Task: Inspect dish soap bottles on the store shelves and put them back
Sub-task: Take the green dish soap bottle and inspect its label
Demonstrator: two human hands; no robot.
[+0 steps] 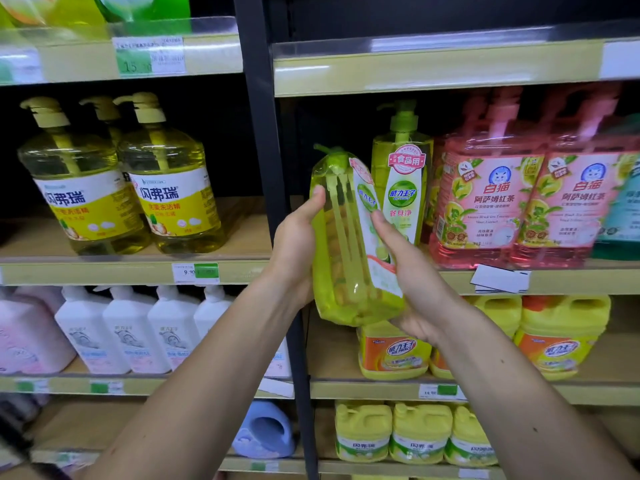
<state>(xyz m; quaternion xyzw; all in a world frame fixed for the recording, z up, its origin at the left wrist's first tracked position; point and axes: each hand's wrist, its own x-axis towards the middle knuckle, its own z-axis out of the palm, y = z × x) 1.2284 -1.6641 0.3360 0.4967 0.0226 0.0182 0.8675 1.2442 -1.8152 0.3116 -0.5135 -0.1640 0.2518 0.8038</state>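
Observation:
A yellow-green pump bottle of dish soap point(346, 251) is held in front of the shelves, tilted a little left and turned so its side faces me. My left hand point(298, 251) grips its left side, thumb up near the shoulder. My right hand point(412, 282) holds its right side and base, fingers curled over the label. A matching green bottle point(403, 181) stands upright on the shelf just behind it.
Pink twin-pack bottles point(512, 202) fill the shelf to the right. Two large yellow pump bottles point(131, 181) stand on the left bay. A black upright post point(266, 133) divides the bays. Yellow jugs point(561, 334) and white bottles point(138, 334) sit on the lower shelves.

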